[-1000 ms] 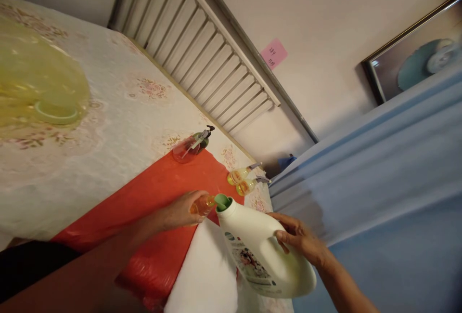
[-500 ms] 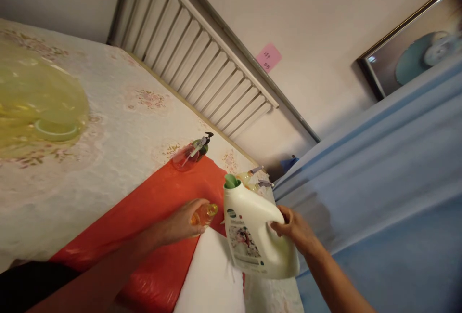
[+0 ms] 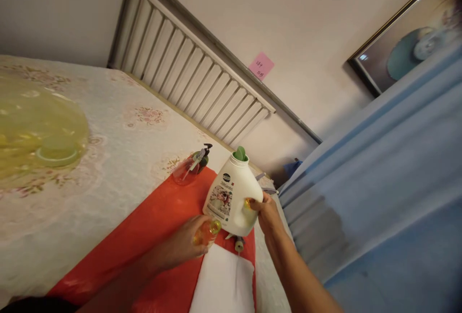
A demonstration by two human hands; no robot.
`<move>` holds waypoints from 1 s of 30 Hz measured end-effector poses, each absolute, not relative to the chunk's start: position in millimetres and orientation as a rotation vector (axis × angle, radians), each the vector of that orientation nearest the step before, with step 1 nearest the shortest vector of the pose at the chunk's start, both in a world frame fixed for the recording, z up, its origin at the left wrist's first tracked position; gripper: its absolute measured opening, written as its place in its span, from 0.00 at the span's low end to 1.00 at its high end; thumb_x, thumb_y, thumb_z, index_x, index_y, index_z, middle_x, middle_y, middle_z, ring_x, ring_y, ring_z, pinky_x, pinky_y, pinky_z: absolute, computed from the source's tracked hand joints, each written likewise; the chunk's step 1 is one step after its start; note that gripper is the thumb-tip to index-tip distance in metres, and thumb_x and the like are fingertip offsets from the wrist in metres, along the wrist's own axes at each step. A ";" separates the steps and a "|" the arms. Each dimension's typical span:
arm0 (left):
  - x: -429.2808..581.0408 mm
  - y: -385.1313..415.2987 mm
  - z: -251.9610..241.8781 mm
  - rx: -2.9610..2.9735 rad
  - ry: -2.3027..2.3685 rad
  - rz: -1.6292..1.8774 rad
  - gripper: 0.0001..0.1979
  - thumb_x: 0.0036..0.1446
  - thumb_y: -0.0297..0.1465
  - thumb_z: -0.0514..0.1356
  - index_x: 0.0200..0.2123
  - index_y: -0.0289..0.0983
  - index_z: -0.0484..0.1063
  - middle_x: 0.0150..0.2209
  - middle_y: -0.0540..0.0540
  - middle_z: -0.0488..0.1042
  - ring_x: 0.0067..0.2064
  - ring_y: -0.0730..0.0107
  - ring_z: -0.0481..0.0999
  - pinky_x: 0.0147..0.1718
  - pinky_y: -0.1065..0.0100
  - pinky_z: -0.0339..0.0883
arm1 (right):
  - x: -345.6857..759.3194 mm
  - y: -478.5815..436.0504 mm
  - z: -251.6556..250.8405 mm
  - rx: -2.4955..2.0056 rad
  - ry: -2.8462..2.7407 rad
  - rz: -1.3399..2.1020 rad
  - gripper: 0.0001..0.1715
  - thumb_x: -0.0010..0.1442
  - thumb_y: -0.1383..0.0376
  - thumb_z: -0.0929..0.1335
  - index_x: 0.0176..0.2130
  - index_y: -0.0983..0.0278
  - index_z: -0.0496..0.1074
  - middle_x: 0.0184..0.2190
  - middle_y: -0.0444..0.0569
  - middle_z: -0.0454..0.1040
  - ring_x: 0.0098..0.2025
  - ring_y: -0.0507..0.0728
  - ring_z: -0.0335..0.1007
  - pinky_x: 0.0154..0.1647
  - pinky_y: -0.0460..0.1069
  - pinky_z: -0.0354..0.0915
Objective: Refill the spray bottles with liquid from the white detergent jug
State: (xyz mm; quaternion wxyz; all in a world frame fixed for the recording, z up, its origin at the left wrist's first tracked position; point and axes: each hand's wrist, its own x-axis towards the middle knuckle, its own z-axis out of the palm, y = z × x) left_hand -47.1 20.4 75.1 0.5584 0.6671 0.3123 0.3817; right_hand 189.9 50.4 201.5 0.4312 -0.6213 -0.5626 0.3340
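Observation:
My right hand [image 3: 269, 212] grips the handle of a large cream detergent jug [image 3: 231, 202], which is uncapped and shows a green spout at its mouth. The jug stands nearly upright, its printed label facing me. Closed around a small clear bottle [image 3: 207, 233] with orange-yellow liquid, my left hand [image 3: 187, 243] is just left of the jug's base. That bottle's mouth is open and tilts up to the right. Below the jug, a dark pump head [image 3: 238, 244] lies by a folded white towel [image 3: 224, 281]. Red plastic sheeting [image 3: 155, 226] spreads under both hands.
A clear pinkish pump bottle [image 3: 187, 168] stands at the sheet's far edge. On the flowered tablecloth [image 3: 119, 159], a large yellow translucent container [image 3: 39, 125] sits at left. A radiator [image 3: 191, 62] runs along the wall; a blue curtain [image 3: 378, 183] hangs at right.
The jug has moved left and away from me, turning more upright, with my right hand still on its handle. The pump head beneath it now shows. My left hand has shifted slightly nearer.

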 end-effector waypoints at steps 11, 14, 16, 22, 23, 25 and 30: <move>-51.5 10.4 80.9 1.739 0.723 0.854 0.33 0.40 0.30 0.65 0.52 0.54 0.67 0.54 0.52 0.72 0.56 0.51 0.69 0.56 0.58 0.65 | 132.3 60.8 162.4 -1.315 -1.291 0.927 0.19 0.35 0.67 0.65 0.33 0.61 0.71 0.28 0.44 0.73 0.29 0.55 0.63 0.29 0.47 0.60; -50.6 8.6 80.8 1.756 0.678 0.824 0.31 0.38 0.29 0.66 0.49 0.54 0.69 0.51 0.52 0.73 0.54 0.50 0.70 0.54 0.57 0.65 | 121.5 59.6 154.5 -1.227 -1.278 1.067 0.20 0.36 0.68 0.65 0.34 0.62 0.72 0.30 0.44 0.74 0.31 0.56 0.66 0.33 0.48 0.62; -48.2 8.9 77.1 1.759 0.668 0.827 0.32 0.37 0.30 0.68 0.49 0.53 0.69 0.52 0.51 0.73 0.55 0.49 0.69 0.55 0.56 0.64 | 114.3 59.7 149.1 -1.168 -1.258 1.127 0.20 0.36 0.69 0.66 0.34 0.62 0.72 0.30 0.43 0.75 0.32 0.56 0.67 0.34 0.48 0.63; -42.0 9.0 72.5 1.785 0.721 0.834 0.35 0.35 0.27 0.67 0.51 0.45 0.69 0.52 0.47 0.73 0.53 0.49 0.70 0.54 0.57 0.63 | 98.4 59.4 132.8 -1.059 -1.214 1.162 0.17 0.37 0.68 0.68 0.33 0.61 0.74 0.27 0.41 0.76 0.29 0.55 0.68 0.32 0.48 0.64; -42.2 8.5 74.6 1.786 0.732 0.827 0.35 0.35 0.27 0.67 0.51 0.44 0.69 0.52 0.46 0.73 0.53 0.49 0.70 0.54 0.58 0.63 | 98.4 58.2 131.6 -1.038 -1.219 1.157 0.17 0.38 0.68 0.69 0.33 0.60 0.75 0.28 0.41 0.77 0.30 0.56 0.69 0.33 0.48 0.65; -43.1 7.2 80.1 1.785 0.753 0.822 0.34 0.35 0.26 0.66 0.51 0.42 0.69 0.52 0.45 0.73 0.53 0.50 0.70 0.54 0.59 0.64 | 102.8 54.9 131.7 -1.020 -1.270 1.153 0.18 0.40 0.67 0.70 0.36 0.59 0.75 0.31 0.42 0.78 0.34 0.57 0.72 0.38 0.50 0.67; -43.9 5.4 86.7 1.795 0.781 0.819 0.32 0.38 0.26 0.63 0.51 0.41 0.70 0.52 0.45 0.74 0.53 0.52 0.70 0.54 0.61 0.64 | 146.2 46.6 136.8 -1.357 -1.472 0.942 0.25 0.43 0.59 0.75 0.43 0.59 0.74 0.38 0.46 0.79 0.43 0.59 0.74 0.45 0.52 0.68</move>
